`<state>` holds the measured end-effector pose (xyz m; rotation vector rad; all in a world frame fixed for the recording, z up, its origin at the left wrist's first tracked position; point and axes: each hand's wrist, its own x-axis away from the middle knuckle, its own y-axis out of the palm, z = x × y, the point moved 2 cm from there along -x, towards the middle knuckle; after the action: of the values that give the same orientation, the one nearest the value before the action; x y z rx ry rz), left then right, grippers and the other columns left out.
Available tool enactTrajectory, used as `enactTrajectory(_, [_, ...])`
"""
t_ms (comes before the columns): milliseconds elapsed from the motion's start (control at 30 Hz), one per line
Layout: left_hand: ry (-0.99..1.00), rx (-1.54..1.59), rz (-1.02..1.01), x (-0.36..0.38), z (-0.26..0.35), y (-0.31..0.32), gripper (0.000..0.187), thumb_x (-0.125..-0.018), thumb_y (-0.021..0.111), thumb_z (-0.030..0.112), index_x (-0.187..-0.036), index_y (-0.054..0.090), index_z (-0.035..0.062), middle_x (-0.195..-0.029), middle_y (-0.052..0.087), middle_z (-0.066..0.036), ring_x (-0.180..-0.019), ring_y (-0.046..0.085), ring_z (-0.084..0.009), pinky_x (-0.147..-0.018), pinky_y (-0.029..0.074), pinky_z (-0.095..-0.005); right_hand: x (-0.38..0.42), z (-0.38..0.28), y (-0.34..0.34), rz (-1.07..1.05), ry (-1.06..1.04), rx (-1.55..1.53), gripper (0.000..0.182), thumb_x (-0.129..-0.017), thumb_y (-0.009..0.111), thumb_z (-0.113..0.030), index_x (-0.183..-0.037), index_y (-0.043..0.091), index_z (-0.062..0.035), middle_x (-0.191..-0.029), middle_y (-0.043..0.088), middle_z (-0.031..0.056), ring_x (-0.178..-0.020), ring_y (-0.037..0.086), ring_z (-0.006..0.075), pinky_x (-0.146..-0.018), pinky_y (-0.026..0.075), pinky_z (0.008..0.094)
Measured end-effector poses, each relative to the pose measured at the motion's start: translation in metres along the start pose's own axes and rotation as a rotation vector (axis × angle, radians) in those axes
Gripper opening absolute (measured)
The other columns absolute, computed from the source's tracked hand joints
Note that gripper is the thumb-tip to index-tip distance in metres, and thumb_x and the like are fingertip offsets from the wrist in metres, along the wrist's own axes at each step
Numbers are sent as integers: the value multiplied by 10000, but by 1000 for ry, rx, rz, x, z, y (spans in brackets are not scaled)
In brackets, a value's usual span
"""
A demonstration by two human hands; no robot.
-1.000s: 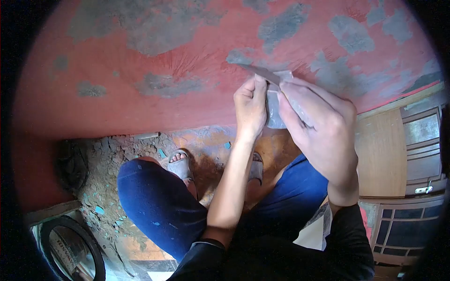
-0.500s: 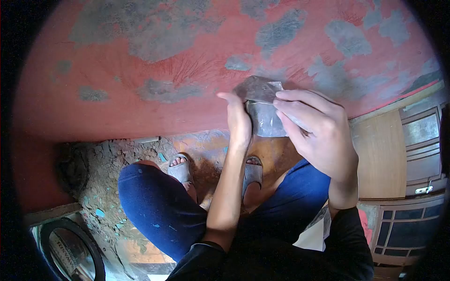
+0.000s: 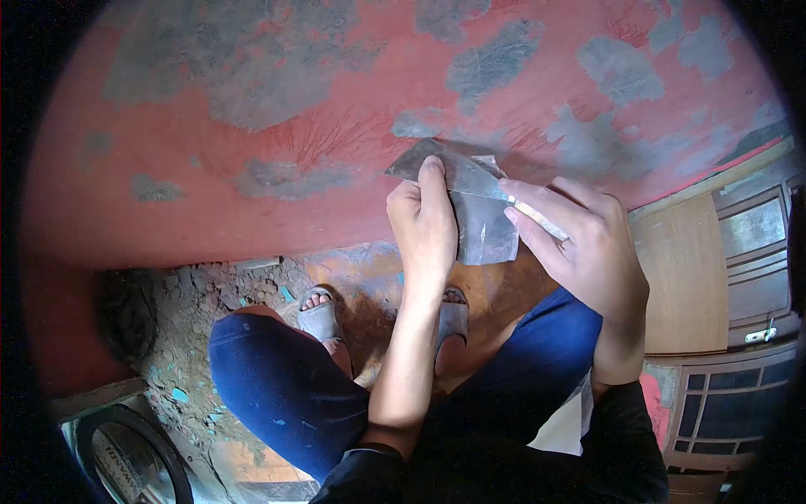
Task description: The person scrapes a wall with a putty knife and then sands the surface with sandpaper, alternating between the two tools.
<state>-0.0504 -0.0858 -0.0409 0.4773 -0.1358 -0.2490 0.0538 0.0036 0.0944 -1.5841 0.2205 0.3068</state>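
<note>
Upper centre of frame, against the red wall (image 3: pixel 252 202): our left hand (image 3: pixel 424 227) presses the scraper (image 3: pixel 445 168) blade flat, right hand (image 3: pixel 588 260) clenched on its handle. Scraping paint; next needs a firm push.

The scraper blade (image 3: pixel 445 172) is partly covered by the left hand (image 3: pixel 428 227), and its handle is hidden inside the right hand (image 3: pixel 588 260). The grey sheet (image 3: pixel 485 228) behind the blade is half screened by both hands, so its shape cannot be told. The tyre (image 3: pixel 126 458) is cut off by the lower edge, its lettering too blurred to read.
</note>
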Motion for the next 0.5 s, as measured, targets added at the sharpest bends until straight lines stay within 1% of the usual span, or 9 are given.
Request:
enactTrajectory(67, [6, -24, 1, -1, 0, 1, 452, -1011, 544, 296, -622, 528, 67, -590, 454, 74, -551, 357, -44, -511, 250, -293, -1, 0, 0, 34, -17, -26, 235, -876, 729, -139, -1100, 741, -67, -750, 639, 103, -608, 638, 291, -541, 503, 403])
enactTrajectory(267, [35, -49, 7, -2, 10, 1, 460, -1010, 540, 287, -610, 512, 61, -575, 450, 65, -541, 355, -48, -502, 247, -300, -4, 1, 2, 109, -33, -93, 242, -857, 748, -115, -1088, 743, -40, -728, 643, 112, -586, 630, 261, -525, 499, 380])
enactTrajectory(333, [1, -50, 5, -2, 13, 1, 460, -1007, 541, 279, -606, 509, 58, -571, 446, 62, -539, 354, -49, -500, 244, -303, -6, 4, 0, 90, -32, -96, 238, -856, 749, -111, -1081, 745, -34, -743, 656, 115, -588, 631, 256, -527, 501, 373])
enactTrajectory(500, [7, -66, 17, -3, 15, 5, 439, -994, 542, 259, -609, 514, 50, -576, 443, 56, -541, 353, -51, -500, 240, -306, -10, 11, -1, 66, -31, -109, 222, -856, 750, -111, -1060, 751, -22, -785, 697, 124, -595, 633, 247, -541, 508, 361])
